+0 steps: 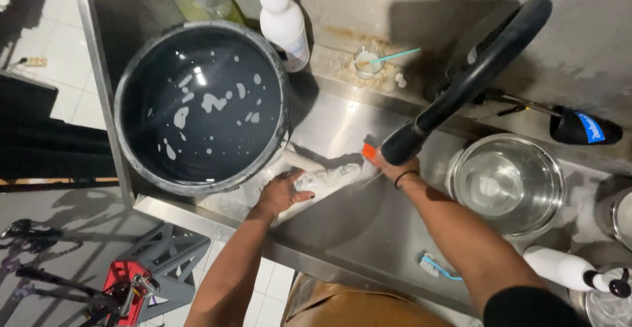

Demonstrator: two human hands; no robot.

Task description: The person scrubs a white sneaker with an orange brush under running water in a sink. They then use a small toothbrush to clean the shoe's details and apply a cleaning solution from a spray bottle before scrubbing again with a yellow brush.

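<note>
My left hand presses down on one end of a wet white cloth that lies stretched across the steel counter. My right hand is at the cloth's other end, mostly hidden under the tip of a black curved faucet spout. Its fingers close on a small orange thing that touches the cloth. A black band circles my right wrist.
A big dark basin of water with suds stands at the left. Behind it stand a white bottle with a blue cap and a small glass. A steel bowl of water, a blue toothbrush and a white spray bottle are at the right.
</note>
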